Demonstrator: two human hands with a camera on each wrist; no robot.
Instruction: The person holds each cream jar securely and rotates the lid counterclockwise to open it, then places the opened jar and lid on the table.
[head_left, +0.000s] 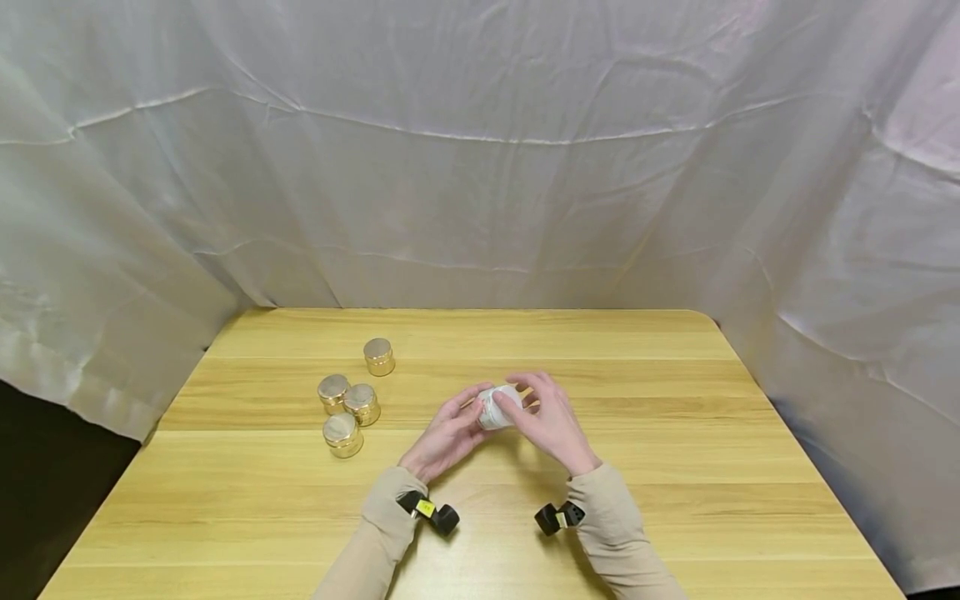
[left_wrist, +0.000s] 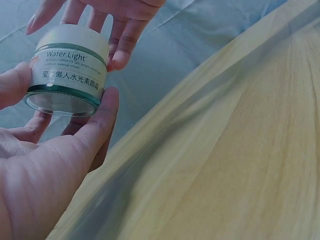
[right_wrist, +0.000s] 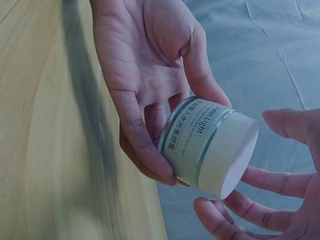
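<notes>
Holding, in the head view, a small cylindrical white-and-green glass jar [head_left: 498, 408] near the lower center: left hand [head_left: 450, 437] grips it, thumb and fingers curled round one end. Right hand [head_left: 551, 421] loosely open at the other end, fingers bent and spread. Four round shiny gold pots [head_left: 362, 404] left of center on the pale wooden tabletop [head_left: 675, 458]: three clustered, one farther up the frame. Grey-white fabric curtain [head_left: 487, 183] behind. Beige sleeves [head_left: 375, 517] and black wrist cameras [head_left: 446, 521] at the bottom.

Left wrist view: jar at upper left, slightly tilted, white lid [left_wrist: 75, 37] up. White label [left_wrist: 70, 70] reads "Water Light" plus Chinese characters. Left hand's thumb on its left side, fingers right and underneath. Right hand's fingers behind the lid, top of frame.

Right wrist view: jar right of center, lid end pointing lower right, left hand wrapped round its base. Right hand at lower right, thumb apart from the lid, fingers just beside it; can't tell whether they touch.
</notes>
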